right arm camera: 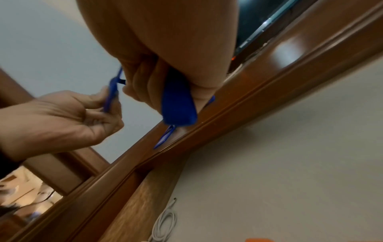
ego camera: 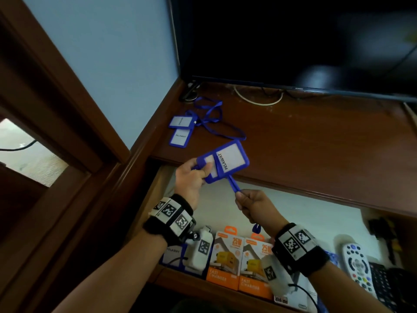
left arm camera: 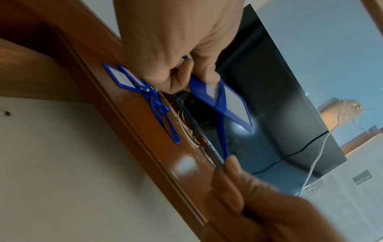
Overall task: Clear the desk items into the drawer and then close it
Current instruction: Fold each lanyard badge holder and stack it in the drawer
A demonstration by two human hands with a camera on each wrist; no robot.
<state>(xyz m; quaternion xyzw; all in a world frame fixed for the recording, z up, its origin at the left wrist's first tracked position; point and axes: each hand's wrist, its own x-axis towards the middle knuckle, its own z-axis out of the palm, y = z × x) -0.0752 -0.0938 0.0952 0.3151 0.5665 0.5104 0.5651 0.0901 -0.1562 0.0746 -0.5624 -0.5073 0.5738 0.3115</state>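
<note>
White cable (right arm camera: 165, 219), right-wrist view only

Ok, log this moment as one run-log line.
left hand: grips blue badge holders | right hand: pinches lanyard | drawer: open | desk: two badges left

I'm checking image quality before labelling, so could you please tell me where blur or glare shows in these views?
Head view: mostly sharp, the badge holder text is readable, edges bend. Left wrist view: the right hand is blurred, glare on the desk. Right wrist view: the strap is smeared.
</note>
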